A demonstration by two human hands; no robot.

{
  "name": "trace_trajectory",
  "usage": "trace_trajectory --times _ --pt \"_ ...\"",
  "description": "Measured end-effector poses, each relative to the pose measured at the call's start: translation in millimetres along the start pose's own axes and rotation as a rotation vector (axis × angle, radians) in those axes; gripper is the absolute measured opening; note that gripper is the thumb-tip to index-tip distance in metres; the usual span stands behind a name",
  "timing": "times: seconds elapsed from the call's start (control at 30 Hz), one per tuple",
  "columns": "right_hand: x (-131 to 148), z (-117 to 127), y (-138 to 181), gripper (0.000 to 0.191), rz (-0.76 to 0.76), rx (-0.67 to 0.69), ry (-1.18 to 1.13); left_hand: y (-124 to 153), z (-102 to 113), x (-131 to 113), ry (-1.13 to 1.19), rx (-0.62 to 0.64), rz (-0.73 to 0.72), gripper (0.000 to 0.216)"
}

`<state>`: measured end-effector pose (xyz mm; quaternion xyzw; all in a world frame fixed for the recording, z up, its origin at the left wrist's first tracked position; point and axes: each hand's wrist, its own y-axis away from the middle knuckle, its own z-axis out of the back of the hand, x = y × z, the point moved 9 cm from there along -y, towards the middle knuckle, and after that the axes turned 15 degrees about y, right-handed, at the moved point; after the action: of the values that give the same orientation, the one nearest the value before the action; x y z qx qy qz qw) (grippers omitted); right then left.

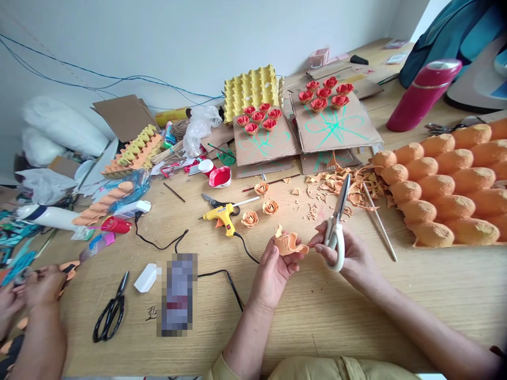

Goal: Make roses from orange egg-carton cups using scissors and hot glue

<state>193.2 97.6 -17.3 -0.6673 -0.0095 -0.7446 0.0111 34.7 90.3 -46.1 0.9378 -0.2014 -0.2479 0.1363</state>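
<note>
Two hands meet above the tabletop (317,316): our left hand (273,269) pinches an orange carton cup (288,243), while the grip of our right hand (348,256) closes round white-handled scissors (337,221). A co-worker's hands (31,290), lower left, are cut off; what they hold we cannot make out.

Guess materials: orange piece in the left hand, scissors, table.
Piece in left hand: likely moulded paper pulp, matt orange, rough edges, like the egg tray nearby. Scissors in right hand: shiny metal blades, glossy white handles, probably plastic. Table: pale wood grain, satin; solid or laminate, cannot tell.
</note>
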Motion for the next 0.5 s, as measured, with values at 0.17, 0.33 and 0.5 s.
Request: trace_trajectory --times 0.17,0.33,0.5 --pt "0 3 0 0.033 0.009 -0.005 -0.012 4 -7 -5 -0.057 0.048 -0.049 0.051" --pt "3 10 -1 0.033 -0.001 -0.054 -0.003 9 -13 -12 -0.140 0.085 -0.152 0.046" --pt "7 12 -2 0.033 -0.001 -0.068 -0.014 15 -25 -14 -0.175 0.126 -0.160 0.040"
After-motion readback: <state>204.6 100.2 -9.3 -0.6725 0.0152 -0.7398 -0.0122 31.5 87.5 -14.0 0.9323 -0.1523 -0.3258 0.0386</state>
